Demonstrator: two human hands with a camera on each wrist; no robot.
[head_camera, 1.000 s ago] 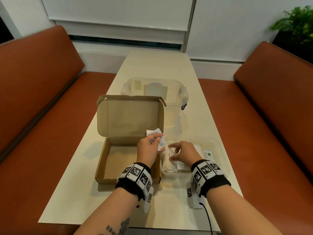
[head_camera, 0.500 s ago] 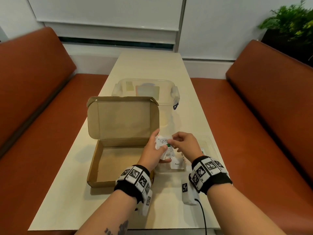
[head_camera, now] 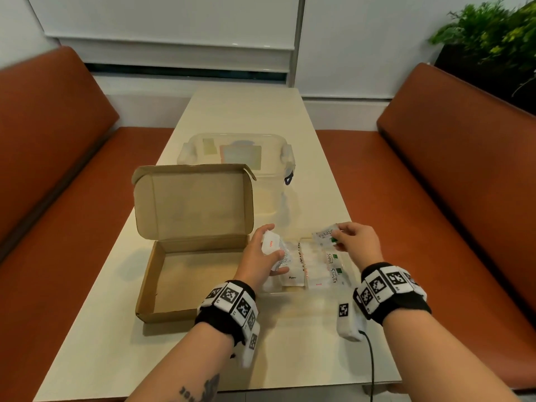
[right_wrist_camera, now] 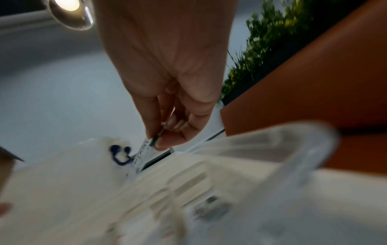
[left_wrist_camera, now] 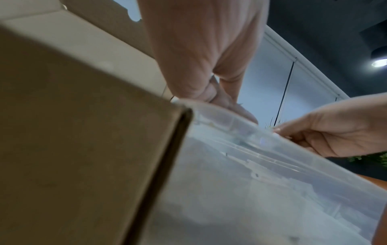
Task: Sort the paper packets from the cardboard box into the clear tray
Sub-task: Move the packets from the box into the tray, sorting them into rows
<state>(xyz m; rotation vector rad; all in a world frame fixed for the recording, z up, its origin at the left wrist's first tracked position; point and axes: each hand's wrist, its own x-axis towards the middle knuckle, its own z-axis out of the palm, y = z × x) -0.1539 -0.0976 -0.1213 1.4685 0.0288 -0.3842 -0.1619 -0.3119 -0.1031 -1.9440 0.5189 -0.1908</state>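
Head view: your right hand (head_camera: 358,242) has taken the green-marked packet (head_camera: 326,235) and pinches it over the clear tray (head_camera: 346,281) far end; left hand (head_camera: 262,256) grips remaining packets (head_camera: 272,248); cardboard box (head_camera: 174,274) looks emptied.

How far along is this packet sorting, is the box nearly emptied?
Nearly finished. The cardboard box looks empty, and rows of packets already lie in the clear tray. The left hand and right hand each hold the last packets, not yet placed.

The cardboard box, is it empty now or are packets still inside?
Empty, as far as shown. In the head view the cardboard box stands open, its lid raised, with only bare floor inside.
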